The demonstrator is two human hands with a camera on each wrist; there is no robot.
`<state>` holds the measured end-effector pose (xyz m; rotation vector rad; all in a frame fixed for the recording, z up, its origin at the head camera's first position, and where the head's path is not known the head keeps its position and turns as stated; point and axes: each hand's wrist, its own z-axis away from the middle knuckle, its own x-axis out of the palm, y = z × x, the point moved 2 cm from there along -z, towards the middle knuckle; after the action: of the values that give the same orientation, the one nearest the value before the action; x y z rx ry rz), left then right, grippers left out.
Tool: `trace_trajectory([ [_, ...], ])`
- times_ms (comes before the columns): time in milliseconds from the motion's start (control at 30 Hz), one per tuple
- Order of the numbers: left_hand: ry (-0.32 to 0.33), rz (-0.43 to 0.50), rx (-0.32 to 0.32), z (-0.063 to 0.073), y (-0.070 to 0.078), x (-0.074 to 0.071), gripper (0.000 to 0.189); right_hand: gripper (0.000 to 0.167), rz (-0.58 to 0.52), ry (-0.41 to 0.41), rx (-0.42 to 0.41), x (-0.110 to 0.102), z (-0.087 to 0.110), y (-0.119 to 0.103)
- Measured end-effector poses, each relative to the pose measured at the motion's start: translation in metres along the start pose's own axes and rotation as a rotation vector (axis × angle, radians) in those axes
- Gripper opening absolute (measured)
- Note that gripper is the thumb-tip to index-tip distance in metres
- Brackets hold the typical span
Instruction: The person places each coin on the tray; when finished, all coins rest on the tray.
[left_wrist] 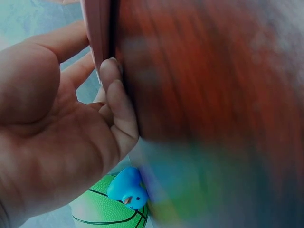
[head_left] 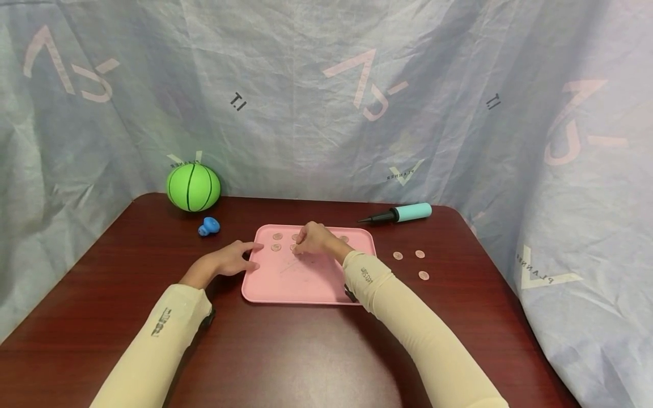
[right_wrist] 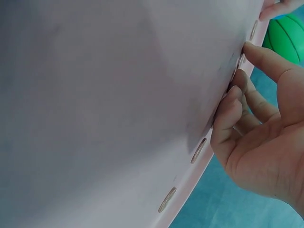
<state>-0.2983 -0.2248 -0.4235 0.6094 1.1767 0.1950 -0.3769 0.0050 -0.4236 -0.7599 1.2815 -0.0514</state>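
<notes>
A pink tray (head_left: pixel 301 283) lies on the table, with several round coins (head_left: pixel 276 247) in rows near its far side. My right hand (head_left: pixel 317 238) reaches over the tray, and its thumb and fingertips pinch a coin (right_wrist: pixel 234 74) flat on the tray surface. More coins (right_wrist: pixel 198 151) lie beside that hand along the tray's far rim. My left hand (head_left: pixel 232 259) rests at the tray's left side, thumb and fingers touching the rim (left_wrist: pixel 97 33); its other fingers bend loosely beside the edge.
Several coins (head_left: pixel 398 256) lie on the dark red table (head_left: pixel 285 351) right of the tray. A light blue hand pump (head_left: pixel 413 212) lies at the back right. At the back left are a green ball (head_left: pixel 194 188) and a blue rubber duck (left_wrist: pixel 128 187). A cloth curtain (head_left: pixel 285 141) hangs behind.
</notes>
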Motion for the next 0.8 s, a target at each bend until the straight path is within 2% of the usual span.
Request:
trace_trajectory([
  [500,-0.003,0.001,-0.002,0.000,0.002,0.001,0.060,0.016,0.043,-0.009,0.002,-0.004,0.006,0.001],
  [700,-0.003,-0.003,0.006,0.001,0.001,0.001,0.060,0.015,0.101,-0.048,-0.017,-0.014,0.013,0.002],
  [800,-0.004,-0.005,0.002,0.001,0.001,0.000,0.060,0.015,0.089,-0.058,-0.036,-0.024,0.017,0.003],
])
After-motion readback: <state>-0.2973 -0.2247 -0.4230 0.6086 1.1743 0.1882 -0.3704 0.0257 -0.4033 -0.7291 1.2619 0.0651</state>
